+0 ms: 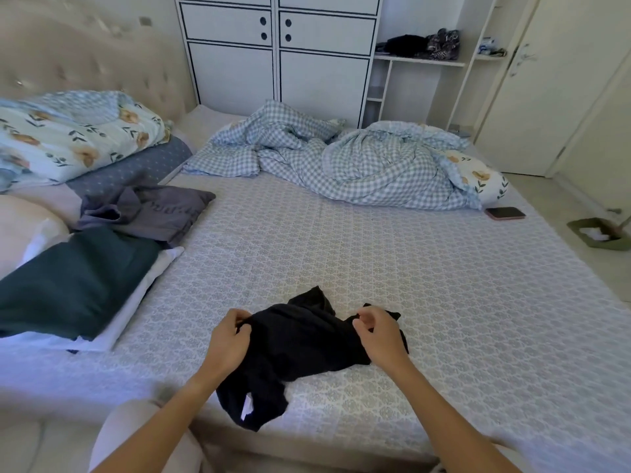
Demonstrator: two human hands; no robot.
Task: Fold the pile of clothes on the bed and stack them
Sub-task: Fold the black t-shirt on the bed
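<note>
A black garment (300, 346) lies crumpled on the patterned bed sheet (444, 302) near the front edge, one end hanging toward me with a white label showing. My left hand (229, 339) pinches its left edge with curled fingers. My right hand (377, 331) pinches the cloth at its right side. At the left of the bed lie a dark teal garment (78, 281), white cloth (136, 302) under it, and a grey-purple garment (146, 213) behind.
A crumpled blue checked duvet (341, 162) covers the far part of the bed. Floral pillows (68, 134) are stacked at the far left by the headboard. A phone (505, 213) lies at the right edge. White cupboards (280, 52) stand behind.
</note>
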